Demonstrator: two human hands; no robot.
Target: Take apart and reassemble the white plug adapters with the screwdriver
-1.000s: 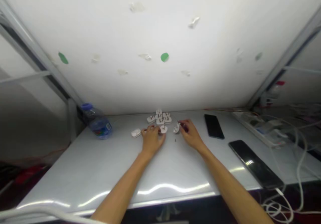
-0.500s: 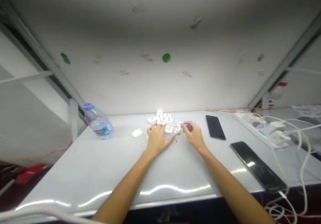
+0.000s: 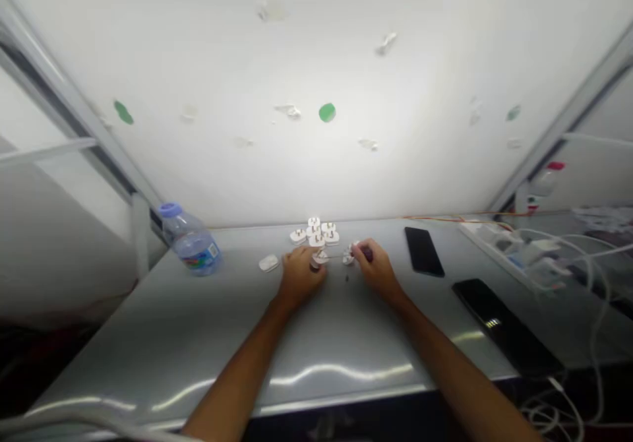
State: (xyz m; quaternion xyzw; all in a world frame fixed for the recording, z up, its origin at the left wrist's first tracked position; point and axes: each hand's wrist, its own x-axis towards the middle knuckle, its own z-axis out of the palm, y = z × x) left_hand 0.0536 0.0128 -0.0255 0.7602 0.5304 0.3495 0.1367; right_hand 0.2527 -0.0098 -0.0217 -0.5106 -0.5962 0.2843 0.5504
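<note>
My left hand [image 3: 299, 277] is closed round a white plug [image 3: 321, 256] just above the table, its fingers curled along the near side. My right hand [image 3: 378, 274] grips a screwdriver by its dark reddish handle [image 3: 367, 253]. The thin shaft points left towards the held plug; whether its tip touches a screw is too small to tell. Another white plug piece [image 3: 348, 254] lies by my right fingertips. Below it is a tiny dark bit [image 3: 347, 278], perhaps a screw. Several white plugs [image 3: 315, 232] sit clustered behind my left hand, pins up. A flat white piece [image 3: 269, 263] lies to its left.
A clear water bottle [image 3: 195, 244] with a lilac cap leans at the back left. Two dark phones, one farther back [image 3: 424, 251] and one larger [image 3: 504, 326], lie right. Beyond them are a power strip [image 3: 499, 257] and loose white cables [image 3: 599, 336].
My left fingers, spread among the plugs before, have curled round one plug and drawn it slightly left. My right hand still holds the screwdriver, almost in place. The lighting on wall and table differs.
</note>
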